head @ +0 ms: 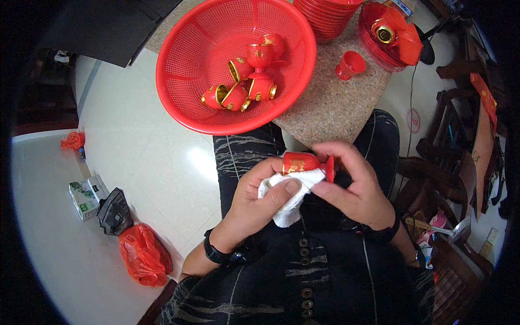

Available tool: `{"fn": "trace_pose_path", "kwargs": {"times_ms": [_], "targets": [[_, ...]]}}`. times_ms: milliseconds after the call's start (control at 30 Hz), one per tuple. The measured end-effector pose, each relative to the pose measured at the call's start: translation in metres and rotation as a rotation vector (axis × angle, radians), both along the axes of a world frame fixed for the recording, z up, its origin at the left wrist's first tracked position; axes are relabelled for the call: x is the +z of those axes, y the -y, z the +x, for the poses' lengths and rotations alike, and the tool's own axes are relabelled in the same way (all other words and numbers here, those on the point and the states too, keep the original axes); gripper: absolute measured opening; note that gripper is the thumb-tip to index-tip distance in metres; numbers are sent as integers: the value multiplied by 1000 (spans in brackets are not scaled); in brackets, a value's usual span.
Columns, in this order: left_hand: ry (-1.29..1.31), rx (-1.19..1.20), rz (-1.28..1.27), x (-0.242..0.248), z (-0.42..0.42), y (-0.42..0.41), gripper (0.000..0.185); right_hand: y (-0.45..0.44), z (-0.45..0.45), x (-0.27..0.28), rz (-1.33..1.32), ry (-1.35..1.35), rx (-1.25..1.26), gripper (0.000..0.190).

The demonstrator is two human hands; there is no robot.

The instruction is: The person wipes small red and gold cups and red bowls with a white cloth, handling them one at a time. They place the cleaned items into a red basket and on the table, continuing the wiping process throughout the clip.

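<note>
A small red stemmed cup (300,161) with gold markings lies on its side between my hands, its foot to the right. My left hand (260,199) holds a crumpled white cloth (289,217) against the cup's body, thumb on top. At the foot, the thumb and fingers of my right hand (357,187) close around the stem end. Beyond them, a red perforated plastic basket (183,77) contains several red-and-gold cups (260,55), some upright and some tipped over. A plain red cup (352,65) leans on the stone tabletop (337,105) to the right.
Stacked red bowls (325,18) stand behind the basket's right rim. Beside them, red dishes (375,53) bear more cups. Dark wooden furniture (426,170) crowds the right side. To the left are a red plastic bag (144,256), a black bag (115,213) and a carton (83,199).
</note>
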State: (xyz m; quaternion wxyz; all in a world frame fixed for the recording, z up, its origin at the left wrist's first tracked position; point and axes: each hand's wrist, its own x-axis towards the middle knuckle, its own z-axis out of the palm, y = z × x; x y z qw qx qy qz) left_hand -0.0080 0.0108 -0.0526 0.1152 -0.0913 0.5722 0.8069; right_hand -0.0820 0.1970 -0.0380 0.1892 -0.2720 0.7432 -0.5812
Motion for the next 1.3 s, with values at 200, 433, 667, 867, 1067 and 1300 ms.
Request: {"fn": "trace_pose_path", "kwargs": {"times_ms": [200,433,667,867,1067,1300], "targets": [[-190,-12,-250,-3,-2,0,21,-3,1,3,11,202,-4,36],[-123,11,-116,-5,0,1,21,-3,-4,2,37,176,1,36],[-29,83,55,-7,1,3,19,-1,-8,-3,46,4,106,39],[-225,126,-160,-8,-1,6,19,10,-10,0,165,-204,88,46],[-143,462,88,-9,2,10,19,25,-17,7,162,-198,-47,46],[-43,444,107,-14,8,14,24,59,-62,-7,23,-362,-351,43]]}}
